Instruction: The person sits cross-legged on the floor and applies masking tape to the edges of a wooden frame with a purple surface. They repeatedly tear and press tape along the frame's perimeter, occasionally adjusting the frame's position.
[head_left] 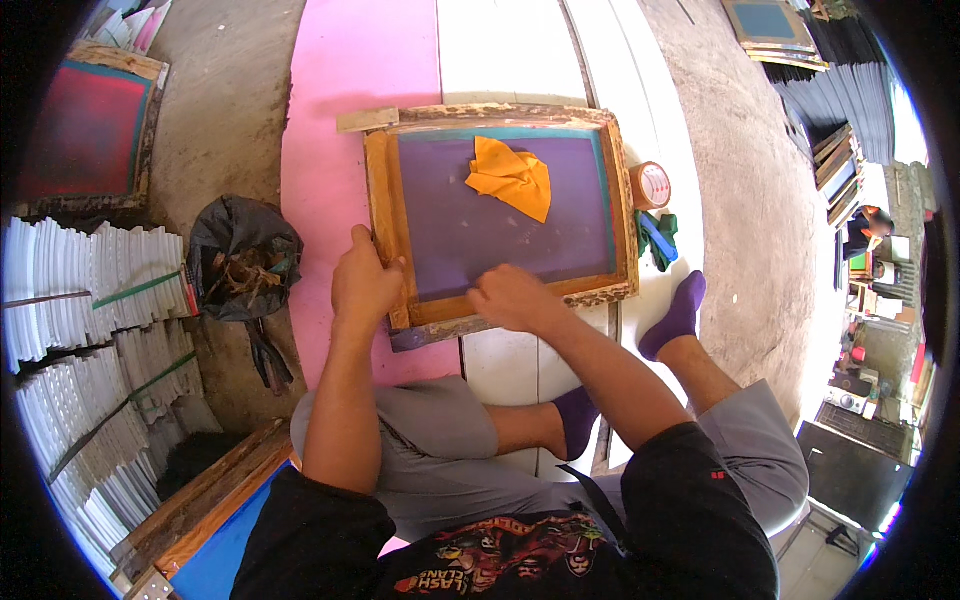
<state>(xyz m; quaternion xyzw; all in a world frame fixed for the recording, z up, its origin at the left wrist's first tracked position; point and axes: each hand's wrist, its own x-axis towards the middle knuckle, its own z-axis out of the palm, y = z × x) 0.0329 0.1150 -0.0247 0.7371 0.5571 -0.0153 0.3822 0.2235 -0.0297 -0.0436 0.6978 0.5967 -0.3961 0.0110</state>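
Note:
A wooden screen-printing frame (383, 190) with purple mesh lies before me on a pink and white surface. My left hand (366, 278) wraps its fingers round the frame's left side near the lower corner. Over the near edge of the mesh, my right hand (512, 297) is closed with its knuckles up. Whatever its fingers hold, if anything, is hidden. A crumpled orange cloth (512, 178) rests on the far part of the mesh, apart from both hands. Just beyond the frame's right side stand a small brown tub (651, 187) with a pale top and a green and blue cloth (657, 240).
To the left sit a black bag of scraps (243, 258) and strapped stacks of white sheets (95, 285). A red-mesh frame (85, 130) leans behind them. My sock-covered foot (675, 318) is near the frame's right corner. Another person (868, 232) appears far right.

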